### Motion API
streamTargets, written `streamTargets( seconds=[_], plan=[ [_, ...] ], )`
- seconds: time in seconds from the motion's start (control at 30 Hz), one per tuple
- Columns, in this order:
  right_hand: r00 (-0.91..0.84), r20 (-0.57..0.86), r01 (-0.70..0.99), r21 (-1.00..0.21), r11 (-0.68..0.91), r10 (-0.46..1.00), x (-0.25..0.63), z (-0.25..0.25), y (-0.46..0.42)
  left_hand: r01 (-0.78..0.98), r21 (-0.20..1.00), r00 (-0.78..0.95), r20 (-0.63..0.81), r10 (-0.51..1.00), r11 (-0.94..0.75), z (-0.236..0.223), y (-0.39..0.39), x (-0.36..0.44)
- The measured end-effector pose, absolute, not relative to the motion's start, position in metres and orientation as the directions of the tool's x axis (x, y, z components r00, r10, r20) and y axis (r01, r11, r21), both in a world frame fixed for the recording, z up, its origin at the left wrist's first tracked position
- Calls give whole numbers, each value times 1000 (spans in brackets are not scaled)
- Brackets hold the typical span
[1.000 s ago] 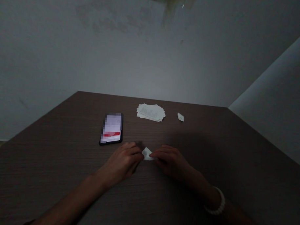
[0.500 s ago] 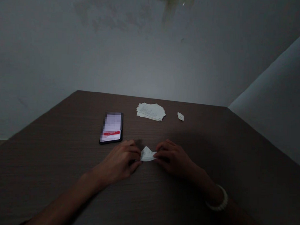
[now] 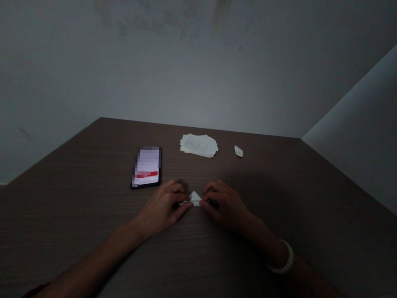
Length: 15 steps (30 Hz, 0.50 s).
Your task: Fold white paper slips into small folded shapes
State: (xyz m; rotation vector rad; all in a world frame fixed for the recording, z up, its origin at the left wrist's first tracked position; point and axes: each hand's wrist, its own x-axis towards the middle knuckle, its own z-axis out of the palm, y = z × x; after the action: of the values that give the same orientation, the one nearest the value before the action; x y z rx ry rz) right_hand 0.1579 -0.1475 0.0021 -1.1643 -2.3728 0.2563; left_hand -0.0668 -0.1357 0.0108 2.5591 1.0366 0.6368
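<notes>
Between my two hands, low over the brown tabletop, is a small folded piece of paper (image 3: 195, 198) with a pointed top and faint print. My left hand (image 3: 167, 204) pinches its left end between thumb and fingers. At the right end, my right hand (image 3: 224, 205) is closed on the paper with thumb and fingertips. The fingers hide both ends of the paper. A white bracelet circles my right wrist.
A phone (image 3: 148, 164) with a lit screen lies beyond my left hand. Farther back are a fanned stack of printed paper slips (image 3: 199, 145) and a small folded paper (image 3: 238, 151). The table (image 3: 87, 162) meets a grey wall at the back.
The lower part of the paper has been folded up, leaving a flatter strip under the point. My thumbs have moved inward and up along its lower edge.
</notes>
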Motion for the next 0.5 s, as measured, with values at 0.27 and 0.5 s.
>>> streamTargets(
  seconds=[0.27, 0.5],
  plan=[
    [-505, 336, 711, -360, 604, 795, 154, 4, -147, 551, 499, 599, 321, 733, -669, 8, -135, -62],
    [-500, 322, 724, -353, 592, 804, 153, 4, -147, 527, 534, 588, 334, 737, -662, 9, -134, -60]
  ],
)
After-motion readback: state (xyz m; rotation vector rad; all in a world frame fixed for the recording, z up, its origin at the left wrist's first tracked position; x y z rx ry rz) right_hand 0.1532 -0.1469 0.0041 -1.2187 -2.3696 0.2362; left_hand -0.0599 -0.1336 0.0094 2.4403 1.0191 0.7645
